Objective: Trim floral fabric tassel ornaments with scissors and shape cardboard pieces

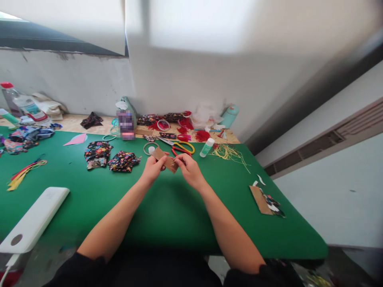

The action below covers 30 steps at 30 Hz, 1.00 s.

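My left hand (153,168) grips a small brown piece of cardboard (166,160), thumb on top and fingers beneath. At the cardboard's right end, my right hand (190,170) has its thumb and fingers pinched together; any smaller bit between them is too small to make out. The cardboard is tilted, held above the green table mat (176,215). Just beyond the hands lie scissors (183,148) with red and yellow handles, a white cap (151,150) and a ring-shaped band (146,148). A glue stick (207,148) stands to the right of them.
Floral fabric pieces (124,161) lie left of my hands. A white power bank (37,219) with a cable sits at the near left. Yellow strings (229,154) lie to the right, and another brown cardboard piece (261,200) with fabric scraps is near the right edge.
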Available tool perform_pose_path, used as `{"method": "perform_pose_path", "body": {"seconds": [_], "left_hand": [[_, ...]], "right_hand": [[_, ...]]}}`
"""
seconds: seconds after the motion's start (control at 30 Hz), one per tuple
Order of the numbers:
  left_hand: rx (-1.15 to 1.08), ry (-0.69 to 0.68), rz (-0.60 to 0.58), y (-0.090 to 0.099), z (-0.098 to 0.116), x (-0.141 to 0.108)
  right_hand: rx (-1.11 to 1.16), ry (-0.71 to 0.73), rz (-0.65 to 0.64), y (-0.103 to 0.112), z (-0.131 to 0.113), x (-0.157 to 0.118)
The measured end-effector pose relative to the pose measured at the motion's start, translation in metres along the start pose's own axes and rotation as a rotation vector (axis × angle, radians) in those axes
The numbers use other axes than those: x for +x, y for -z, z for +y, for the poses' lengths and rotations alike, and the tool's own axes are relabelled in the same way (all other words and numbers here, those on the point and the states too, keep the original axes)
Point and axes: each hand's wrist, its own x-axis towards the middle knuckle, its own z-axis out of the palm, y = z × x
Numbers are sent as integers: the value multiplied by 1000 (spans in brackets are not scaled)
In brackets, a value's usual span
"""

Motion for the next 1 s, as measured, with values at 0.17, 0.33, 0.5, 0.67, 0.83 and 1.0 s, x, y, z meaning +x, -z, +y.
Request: {"method": "perform_pose_path", "body": {"seconds": [0.17,0.33,0.5,0.67,0.83,1.0], "left_hand": [[10,-3,16,-1,1,-1],[23,3,36,-3,-1,-2],[53,11,54,-4,-5,0],[42,41,80,-6,-1,2],[44,31,58,-7,2,0],[60,69,-39,-10,2,-11]], "right_hand": [[88,24,-79,4,-3,-1],[-60,136,-109,2,2,-2],[-263,249,-155,-2,8,-1],[-330,259,-74,-15,11,-4],[-287,190,99,-13,16,2],[-172,-168,433,32,28,13]]}}
